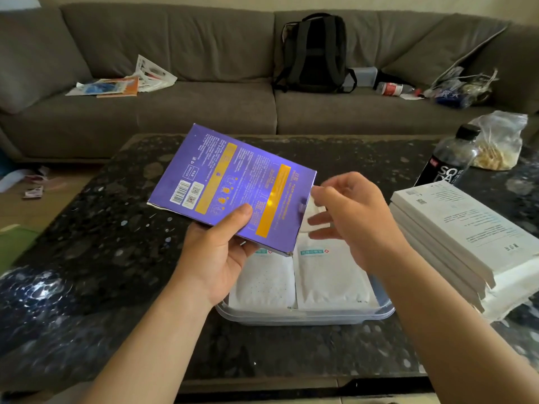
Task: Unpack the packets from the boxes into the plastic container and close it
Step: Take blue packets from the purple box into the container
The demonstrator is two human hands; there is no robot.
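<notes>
Left hand (221,258) grips purple box (230,185) from beneath, long axis running hand to hand, open end toward right hand (350,217), which pinches white packet (314,209) at the mouth. Plastic container (306,318) open, directly below both hands

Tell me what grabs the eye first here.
A purple box tilted above the table in the left hand. The right hand pinches a white packet at its open end. Below, flat packets lie in the clear container, white boxes stacked to its right.
</notes>
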